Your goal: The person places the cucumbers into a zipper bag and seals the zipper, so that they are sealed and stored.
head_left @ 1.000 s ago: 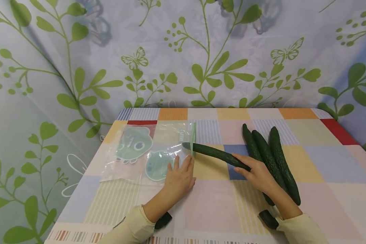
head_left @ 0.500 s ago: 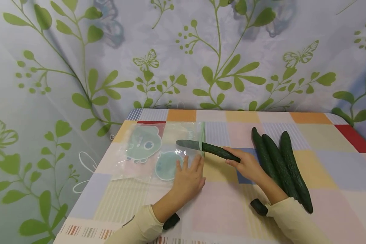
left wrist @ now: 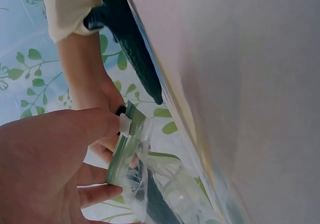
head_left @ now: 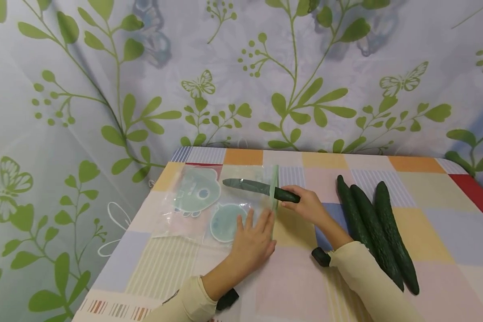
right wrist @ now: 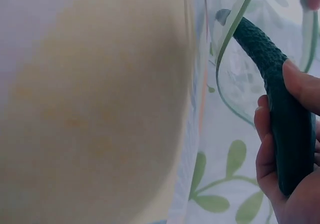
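Observation:
In the head view, a clear zip bag [head_left: 185, 226] with pale green cartoon prints lies on the table, its green-edged mouth facing right. My left hand [head_left: 252, 243] is at the mouth's near corner, fingers spread over the plastic. In the left wrist view, its thumb pinches the zip strip [left wrist: 122, 149] beside a white slider [left wrist: 125, 125], fingers behind. My right hand [head_left: 306, 205] grips the end of a dark green cucumber [head_left: 287, 195]. Most of the cucumber is inside the bag; in the right wrist view its rear part [right wrist: 290, 134] lies between thumb and fingers.
Three more cucumbers [head_left: 380, 237] lie side by side to the right of my right forearm. A patchwork cloth [head_left: 290, 277] covers the table. Behind hangs a leaf-patterned curtain [head_left: 233, 112]. Dark wrist devices [head_left: 321, 257] sit at both cuffs.
My right hand has moved left, sliding the cucumber from just inside the bag's mouth to deep within. The left hand has stayed on the bag; the head view has shifted slightly.

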Available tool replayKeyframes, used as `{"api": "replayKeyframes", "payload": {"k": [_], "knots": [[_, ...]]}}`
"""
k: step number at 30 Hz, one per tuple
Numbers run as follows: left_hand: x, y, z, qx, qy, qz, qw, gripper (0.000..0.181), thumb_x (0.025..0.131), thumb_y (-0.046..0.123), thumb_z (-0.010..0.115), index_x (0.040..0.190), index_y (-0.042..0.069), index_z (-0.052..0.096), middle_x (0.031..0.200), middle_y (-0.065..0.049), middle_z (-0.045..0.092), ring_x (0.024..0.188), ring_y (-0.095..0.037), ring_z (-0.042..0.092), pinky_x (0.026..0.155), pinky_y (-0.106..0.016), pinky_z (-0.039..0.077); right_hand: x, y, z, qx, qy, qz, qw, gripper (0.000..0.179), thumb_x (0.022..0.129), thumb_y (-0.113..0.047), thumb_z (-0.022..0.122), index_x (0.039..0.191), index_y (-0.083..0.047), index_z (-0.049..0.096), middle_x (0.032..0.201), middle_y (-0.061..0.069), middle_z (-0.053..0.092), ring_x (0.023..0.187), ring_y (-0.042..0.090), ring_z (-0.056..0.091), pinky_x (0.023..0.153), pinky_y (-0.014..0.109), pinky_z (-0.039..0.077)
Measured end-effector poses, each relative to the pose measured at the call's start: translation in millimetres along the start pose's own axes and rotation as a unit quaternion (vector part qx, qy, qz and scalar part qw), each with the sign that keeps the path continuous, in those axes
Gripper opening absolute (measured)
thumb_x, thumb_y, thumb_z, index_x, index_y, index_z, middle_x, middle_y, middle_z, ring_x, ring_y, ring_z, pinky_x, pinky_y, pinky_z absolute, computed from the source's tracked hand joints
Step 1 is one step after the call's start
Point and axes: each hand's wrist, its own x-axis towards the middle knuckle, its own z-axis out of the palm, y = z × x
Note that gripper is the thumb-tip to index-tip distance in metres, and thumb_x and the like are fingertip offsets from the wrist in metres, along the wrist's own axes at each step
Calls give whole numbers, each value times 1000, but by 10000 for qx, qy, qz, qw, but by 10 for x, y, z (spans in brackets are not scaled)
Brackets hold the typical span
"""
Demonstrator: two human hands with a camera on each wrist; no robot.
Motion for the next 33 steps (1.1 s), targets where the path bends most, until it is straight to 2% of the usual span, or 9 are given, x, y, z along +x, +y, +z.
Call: {"api": "replayKeyframes", "payload": {"k": [6, 11, 14, 19, 23, 26, 29, 33], "knots": [[4, 8, -7, -85, -13, 51, 10000, 67, 74, 52, 64, 128, 13, 52, 128, 1, 51, 110, -33, 55, 84, -52, 46, 152, -8, 73, 69, -127, 91, 9999, 49, 75, -19, 74, 118, -3, 57, 114, 18, 62, 96, 31, 60, 78, 42, 48], [3, 12, -8, -118, 73, 24, 9999, 67, 73, 51, 66, 126, 14, 53, 127, 0, 51, 109, -32, 54, 83, -51, 47, 240, 19, 142, 220, -241, 94, 9994, 46, 75, -12, 73, 115, 2, 57, 113, 19, 62, 100, 33, 60, 83, 45, 47], [4, 5, -1, -172, 8, 3, 9999, 67, 73, 51, 67, 127, 14, 53, 127, 1, 51, 109, -32, 54, 83, -51, 47, 278, 43, 181, 320, -369, 82, 9988, 42, 76, -9, 72, 114, 3, 57, 112, 19, 63, 101, 33, 60, 84, 45, 47], [7, -7, -9, -398, -523, -72, 9978, 67, 75, 50, 65, 130, 14, 49, 130, 1, 49, 110, -30, 54, 84, -51, 47, 318, 96, 214, 306, -568, 92, 9979, 42, 76, -12, 72, 114, 0, 59, 112, 17, 63, 102, 33, 59, 86, 45, 46], [16, -4, -22, -558, -967, -154, 9936, 67, 78, 50, 62, 133, 15, 46, 131, 2, 47, 111, -29, 52, 85, -49, 46, 332, 151, 205, 56, -829, 62, 9965, 42, 77, -16, 72, 114, 1, 61, 112, 18, 62, 100, 33, 58, 84, 44, 47], [19, -12, -21, -599, -1137, -150, 9916, 67, 79, 50, 61, 134, 14, 45, 131, 2, 47, 111, -29, 52, 86, -48, 46, 360, 182, 203, -112, -969, -33, 9952, 41, 76, -16, 72, 112, 2, 63, 104, 18, 60, 91, 29, 56, 75, 37, 47], [21, -18, -16, -618, -1299, -66, 9896, 67, 80, 49, 60, 134, 14, 45, 132, 2, 46, 112, -29, 53, 86, -47, 46, 391, 211, 186, -68, -1191, -99, 9928, 35, 77, -16, 71, 108, 1, 66, 93, 13, 55, 81, 21, 49, 67, 30, 41], [22, -15, -9, -673, -1596, 85, 9848, 66, 82, 49, 58, 135, 13, 43, 133, 2, 45, 113, -29, 53, 86, -46, 46, 438, 255, 141, 187, -1712, -166, 9849, 24, 79, -16, 69, 99, -2, 70, 84, 7, 57, 76, 17, 43, 66, 27, 37]]}}
